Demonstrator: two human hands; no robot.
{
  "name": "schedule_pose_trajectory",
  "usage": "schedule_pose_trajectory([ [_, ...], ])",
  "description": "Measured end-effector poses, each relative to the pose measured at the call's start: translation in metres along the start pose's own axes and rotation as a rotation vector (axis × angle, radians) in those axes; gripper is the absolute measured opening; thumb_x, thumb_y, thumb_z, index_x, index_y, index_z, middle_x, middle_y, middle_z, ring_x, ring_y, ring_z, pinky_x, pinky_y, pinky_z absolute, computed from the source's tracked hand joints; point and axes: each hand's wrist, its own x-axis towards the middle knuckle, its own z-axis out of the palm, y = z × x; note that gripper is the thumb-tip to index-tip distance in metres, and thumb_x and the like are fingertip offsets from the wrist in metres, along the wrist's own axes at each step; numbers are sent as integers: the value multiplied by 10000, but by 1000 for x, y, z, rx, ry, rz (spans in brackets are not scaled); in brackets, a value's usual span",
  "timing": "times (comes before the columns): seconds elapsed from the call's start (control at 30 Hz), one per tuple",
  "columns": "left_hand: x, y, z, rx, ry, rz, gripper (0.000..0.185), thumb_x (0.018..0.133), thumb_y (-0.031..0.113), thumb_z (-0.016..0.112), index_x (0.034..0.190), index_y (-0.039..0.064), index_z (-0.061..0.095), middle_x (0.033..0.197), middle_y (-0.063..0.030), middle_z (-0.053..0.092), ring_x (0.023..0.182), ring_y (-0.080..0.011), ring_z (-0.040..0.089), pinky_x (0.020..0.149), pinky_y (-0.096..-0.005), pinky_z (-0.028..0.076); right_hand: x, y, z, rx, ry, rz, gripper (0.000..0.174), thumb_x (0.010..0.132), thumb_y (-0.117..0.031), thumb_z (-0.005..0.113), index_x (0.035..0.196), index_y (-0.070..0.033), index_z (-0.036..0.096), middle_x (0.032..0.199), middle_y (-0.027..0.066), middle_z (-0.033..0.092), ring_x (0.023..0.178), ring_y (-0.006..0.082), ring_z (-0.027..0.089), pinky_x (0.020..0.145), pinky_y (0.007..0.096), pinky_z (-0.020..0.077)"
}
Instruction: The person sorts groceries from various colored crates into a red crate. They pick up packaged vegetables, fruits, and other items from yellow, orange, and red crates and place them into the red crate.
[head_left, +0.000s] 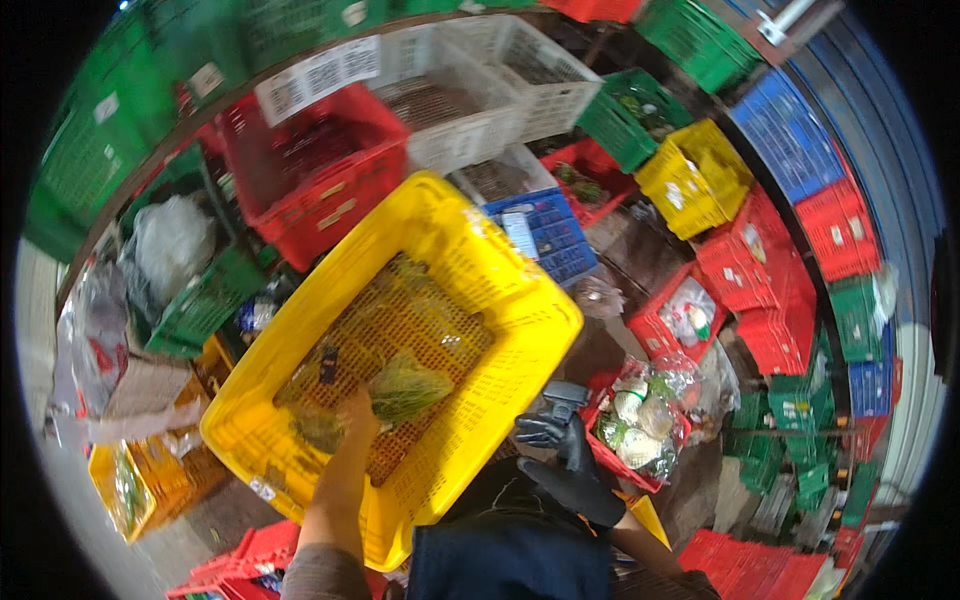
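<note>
A large yellow plastic crate (480, 409) sits tilted before me, with perforated sides and a grid floor. My left hand (358, 416) reaches down into it, its fingers at the near end of a clear bag of green leafy vegetables (411, 386); blur and the bag hide the fingertips. A small dark object (328, 365) lies on the crate floor, left of the bag. Outside the crate's right side, my right hand (559, 442) wears a black glove, thumb and fingers apart. A grey handheld-size device (566, 395) is at its knuckles, seemingly worn on the glove.
A red crate of bagged white and green vegetables (637, 427) stands right of my gloved hand. Beyond the yellow crate are a red crate (330, 202), white crates (465, 135) and a blue crate (555, 240). A green crate with plastic bags (202, 300) is at left.
</note>
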Motion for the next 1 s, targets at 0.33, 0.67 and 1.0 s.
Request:
schedule_pose_trajectory([
  [0.33,-211,21,-73,-1176,318,794,553,680,-97,746,1193,-46,544,1046,-127,688,920,-204,679,816,-313,550,22,4,1,100,-133,-131,1054,751,-224,843,1475,-50,97,1402,171,367,1264,254,458,1029,401,435],
  [0.67,-281,158,-76,-1269,398,1112,871,763,-36,687,1507,44,242,1527,-166,328,1428,-289,292,1157,-403,212,107,10,-162,413,174,-18,314,921,-102,600,1218,-1,580,1200,110,605,1098,189,581,948,355,470],
  [1.0,-210,10,28,-1175,1315,123,521,837,-20,639,1321,16,451,1324,-116,471,1217,-244,444,1022,-350,390,476,45,-405,887,464,25,377,920,-467,603,1131,-156,631,1116,45,648,1032,189,588,885,374,472],
])
